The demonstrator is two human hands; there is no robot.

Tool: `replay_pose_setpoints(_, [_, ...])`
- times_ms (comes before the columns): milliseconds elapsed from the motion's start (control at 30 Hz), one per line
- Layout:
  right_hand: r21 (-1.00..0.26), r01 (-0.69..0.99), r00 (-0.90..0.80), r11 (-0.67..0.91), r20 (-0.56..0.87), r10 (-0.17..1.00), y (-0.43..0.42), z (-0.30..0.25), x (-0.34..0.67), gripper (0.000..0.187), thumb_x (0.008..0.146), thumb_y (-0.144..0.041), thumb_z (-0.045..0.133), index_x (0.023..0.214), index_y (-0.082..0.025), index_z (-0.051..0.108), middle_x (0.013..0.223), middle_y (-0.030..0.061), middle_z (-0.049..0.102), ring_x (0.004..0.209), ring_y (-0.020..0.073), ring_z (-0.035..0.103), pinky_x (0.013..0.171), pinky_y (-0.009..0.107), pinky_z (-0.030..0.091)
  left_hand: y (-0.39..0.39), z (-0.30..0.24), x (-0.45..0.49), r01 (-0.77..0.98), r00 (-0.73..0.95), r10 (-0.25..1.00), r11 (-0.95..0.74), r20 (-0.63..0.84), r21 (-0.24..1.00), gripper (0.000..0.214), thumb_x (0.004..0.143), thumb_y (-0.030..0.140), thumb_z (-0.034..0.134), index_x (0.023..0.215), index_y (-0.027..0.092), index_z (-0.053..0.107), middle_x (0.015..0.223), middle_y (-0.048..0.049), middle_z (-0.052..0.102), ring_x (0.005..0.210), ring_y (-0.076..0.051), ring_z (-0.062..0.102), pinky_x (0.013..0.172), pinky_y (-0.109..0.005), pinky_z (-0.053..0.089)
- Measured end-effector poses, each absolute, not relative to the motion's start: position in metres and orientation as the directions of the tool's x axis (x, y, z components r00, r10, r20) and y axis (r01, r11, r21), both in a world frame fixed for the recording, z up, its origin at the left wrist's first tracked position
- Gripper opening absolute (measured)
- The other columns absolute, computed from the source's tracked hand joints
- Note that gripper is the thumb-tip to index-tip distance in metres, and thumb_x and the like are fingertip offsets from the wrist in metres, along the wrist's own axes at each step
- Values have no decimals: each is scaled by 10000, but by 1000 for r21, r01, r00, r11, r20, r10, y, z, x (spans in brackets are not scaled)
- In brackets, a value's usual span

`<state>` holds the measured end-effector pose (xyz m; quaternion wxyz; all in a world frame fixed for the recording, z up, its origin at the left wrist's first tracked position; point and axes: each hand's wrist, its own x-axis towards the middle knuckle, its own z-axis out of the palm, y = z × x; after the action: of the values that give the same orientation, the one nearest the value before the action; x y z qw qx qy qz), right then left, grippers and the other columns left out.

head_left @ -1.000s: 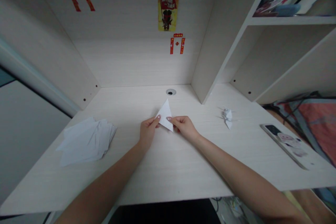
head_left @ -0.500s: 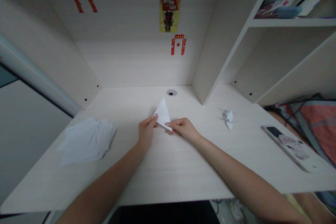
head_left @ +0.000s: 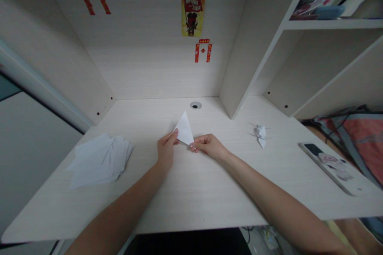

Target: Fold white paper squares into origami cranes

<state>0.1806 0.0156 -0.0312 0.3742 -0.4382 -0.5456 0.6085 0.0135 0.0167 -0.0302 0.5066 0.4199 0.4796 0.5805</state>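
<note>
A white paper folded into a triangle (head_left: 184,129) is held just above the middle of the pale wooden desk (head_left: 191,191), its tip pointing away from me. My left hand (head_left: 166,149) pinches its lower left corner between thumb and fingers. My right hand (head_left: 209,146) pinches its lower right corner. Both hands are closed on the paper, a short way apart.
A loose stack of white paper sheets (head_left: 100,160) lies at the left. A small folded paper crane (head_left: 259,133) sits at the right, with a phone (head_left: 330,167) beyond it near the desk's right edge. A cable hole (head_left: 195,105) is at the back, and shelves (head_left: 329,24) rise on the right.
The triangle has turned slightly and drawn in between the hands; my right hand's pinch has shifted to the lower right corner. The view moved a little.
</note>
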Motion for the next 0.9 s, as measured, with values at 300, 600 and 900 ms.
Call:
replay_pose_setpoints(300, [-992,124,-332,-31,-71,941,16,-27,183,312,693,-399,656,823,-119,697,628,26,639,480,74,431,450,203,269,19,-28,14,-273,-184,982,0,-53,962,291,648,419,680,660,130,643,654,-20,596,605,-121,513,579,-227,408])
replay_pose_setpoints(600, [-875,367,-333,316,194,923,4,-25,169,289,856,-237,438,1112,-172,555,561,-47,459,526,107,420,541,221,325,19,-30,15,-301,-194,981,-50,-10,952,277,687,405,655,626,135,632,621,-2,605,595,-119,541,585,-234,413])
replay_pose_setpoints(900, [-881,295,-600,371,131,789,10,-21,192,426,878,-213,411,1304,-201,388,589,-53,532,513,91,441,542,203,362,22,-34,15,-316,-267,964,-91,4,944,282,710,425,632,729,145,658,685,-11,630,661,-135,569,656,-261,454])
